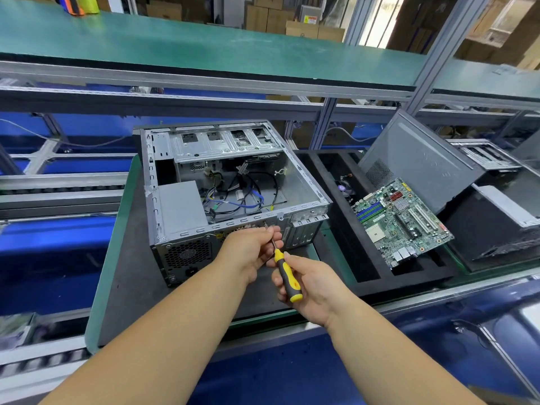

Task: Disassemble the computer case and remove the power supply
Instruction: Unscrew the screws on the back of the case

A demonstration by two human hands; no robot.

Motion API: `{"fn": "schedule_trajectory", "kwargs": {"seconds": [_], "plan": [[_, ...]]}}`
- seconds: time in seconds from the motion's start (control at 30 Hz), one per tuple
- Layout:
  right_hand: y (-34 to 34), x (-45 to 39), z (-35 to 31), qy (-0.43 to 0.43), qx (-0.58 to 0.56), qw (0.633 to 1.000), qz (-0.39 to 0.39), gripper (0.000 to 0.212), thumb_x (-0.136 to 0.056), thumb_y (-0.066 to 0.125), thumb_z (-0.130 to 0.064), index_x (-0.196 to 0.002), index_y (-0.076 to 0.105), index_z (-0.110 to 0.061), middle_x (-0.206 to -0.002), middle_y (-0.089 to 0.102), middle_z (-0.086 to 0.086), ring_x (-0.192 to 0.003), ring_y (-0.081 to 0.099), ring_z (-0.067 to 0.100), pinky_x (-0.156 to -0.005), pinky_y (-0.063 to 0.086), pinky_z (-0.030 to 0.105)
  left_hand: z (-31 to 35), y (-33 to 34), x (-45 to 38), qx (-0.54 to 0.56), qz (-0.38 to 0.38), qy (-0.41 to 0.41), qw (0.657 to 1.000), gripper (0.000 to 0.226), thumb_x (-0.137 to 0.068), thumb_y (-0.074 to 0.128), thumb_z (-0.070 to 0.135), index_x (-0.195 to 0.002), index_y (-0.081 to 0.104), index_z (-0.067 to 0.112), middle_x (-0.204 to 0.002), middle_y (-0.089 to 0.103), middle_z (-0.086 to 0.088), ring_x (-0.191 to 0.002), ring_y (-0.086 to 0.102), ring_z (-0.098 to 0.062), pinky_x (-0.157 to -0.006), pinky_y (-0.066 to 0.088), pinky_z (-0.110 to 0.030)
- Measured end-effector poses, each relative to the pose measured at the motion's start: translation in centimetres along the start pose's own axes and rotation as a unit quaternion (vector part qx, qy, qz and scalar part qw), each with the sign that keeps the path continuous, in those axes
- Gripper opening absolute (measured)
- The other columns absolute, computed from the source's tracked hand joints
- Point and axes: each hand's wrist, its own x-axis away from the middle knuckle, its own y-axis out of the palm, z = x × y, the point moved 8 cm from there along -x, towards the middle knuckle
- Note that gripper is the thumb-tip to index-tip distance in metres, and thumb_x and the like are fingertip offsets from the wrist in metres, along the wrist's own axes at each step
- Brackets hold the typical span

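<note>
The case (230, 182) lies on its side on a dark mat (131, 273) on the tabletop (99, 302); its open side faces up, so the inside shows; its long axis runs from the near left to the far right, and its back panel faces the person. The power supply (181, 209) is a grey box in the near left corner of the case; its long side runs away from the person, and its vent grille (187, 254) looks out of the back panel. Loose wires (242, 191) lie on the case floor beside it.

The right hand (309, 287) has its grip curled round the yellow and black handle of the screwdriver (286, 276); the tool leans up and to the left, and its tip points at the top edge of the back panel, right of the grille. The left hand (251, 249) pinches the thin metal shaft near the tip; its fingers are curled close to the panel.

Right of the case sits a black foam tray (365, 273); a green board (403, 220) lies tilted on it; a grey side panel (420, 162) leans behind the board.
</note>
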Motion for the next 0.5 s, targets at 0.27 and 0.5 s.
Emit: {"fn": "schedule_trajectory", "kwargs": {"seconds": [0.27,0.5], "plan": [[-1.2,0.0,-1.6,-0.089,0.23,0.962,0.114,0.018,-0.096,0.06,-0.027,-0.09,0.057,-0.011,-0.062,0.055,0.004,-0.043,0.046,0.009,-0.041,0.035,0.02,-0.6,-0.5,0.2,0.051,0.008,-0.03,0.998,0.014,-0.094,0.057,0.012,-0.09,0.07,0.008,-0.065,0.072,0.002,-0.056,0.068,-0.005,-0.049,0.05,-0.012],[0.2,0.9,-4.2,-0.19,0.609,0.735,0.228,0.024,-0.09,0.059,-0.04,-0.087,0.039,-0.027,-0.076,0.056,-0.009,-0.069,0.055,0.017,-0.055,0.038,0.031,-0.5,-1.3,0.4,-0.027,0.051,-0.005,0.998,0.013,-0.079,0.079,0.02,-0.08,0.07,0.01,-0.063,0.067,-0.001,-0.05,0.057,-0.009,-0.045,0.047,-0.016]]}}
